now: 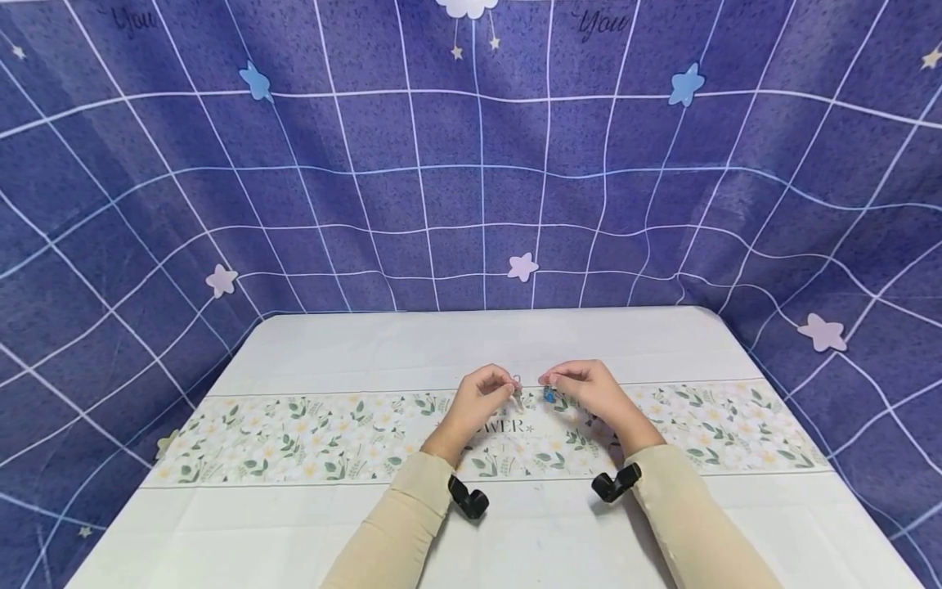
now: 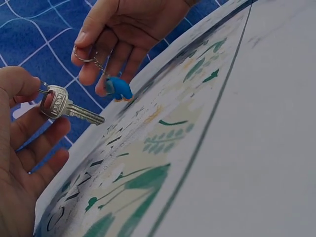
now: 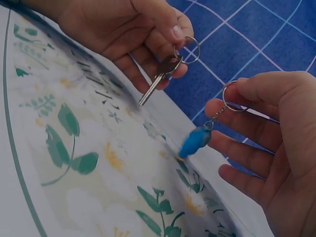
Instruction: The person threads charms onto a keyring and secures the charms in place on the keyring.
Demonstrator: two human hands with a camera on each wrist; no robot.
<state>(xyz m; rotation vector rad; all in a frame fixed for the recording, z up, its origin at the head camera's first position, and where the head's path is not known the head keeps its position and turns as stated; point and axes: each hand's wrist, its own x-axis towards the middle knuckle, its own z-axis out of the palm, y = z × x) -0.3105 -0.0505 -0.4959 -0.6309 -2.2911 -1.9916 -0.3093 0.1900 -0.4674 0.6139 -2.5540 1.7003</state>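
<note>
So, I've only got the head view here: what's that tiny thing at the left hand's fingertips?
Observer: A metal key; the left wrist view shows lettering on its head.
Operator: And that blue thing by the right hand?
Observer: It hangs by a short chain from a metal ring.
Operator: Is it joined to the key?
Observer: No, the right wrist view shows the key on a second ring, pinched by the left hand.

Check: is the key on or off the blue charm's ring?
Off: the left hand holds the key; the right hand pinches the ring of the charm, with space between.
</note>
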